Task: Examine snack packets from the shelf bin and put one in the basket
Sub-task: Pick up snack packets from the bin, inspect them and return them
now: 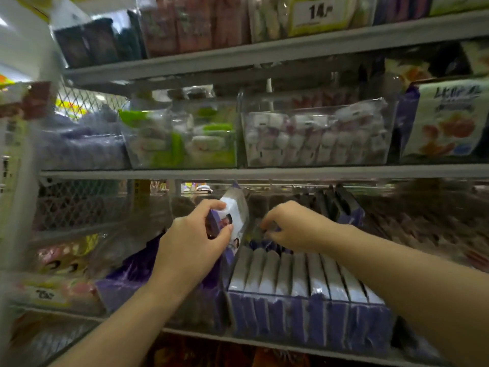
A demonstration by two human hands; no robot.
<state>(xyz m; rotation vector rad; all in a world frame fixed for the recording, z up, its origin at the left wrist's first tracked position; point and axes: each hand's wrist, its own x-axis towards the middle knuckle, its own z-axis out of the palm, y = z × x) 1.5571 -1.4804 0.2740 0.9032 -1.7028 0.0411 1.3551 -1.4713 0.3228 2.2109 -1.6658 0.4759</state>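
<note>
I see grey metal shelf boards [264,172] stacked in tiers across my view, with a white upright post [26,43] at the left. A diamond wire mesh back panel [74,102] shows behind them. A yellow-edged price label [317,11] up top reads 14. The lighting is dim.

1 purple-and-white snack packet [234,215] is gripped upright by the left hand [195,239], just above the left rear corner of the clear shelf bin [317,327]. Inside the bin, a row of like packets [299,274] is stood on edge. At the bin's rear, the right hand [288,226] is curled down onto the packet tops; whether 1 is pinched cannot be told.
</note>
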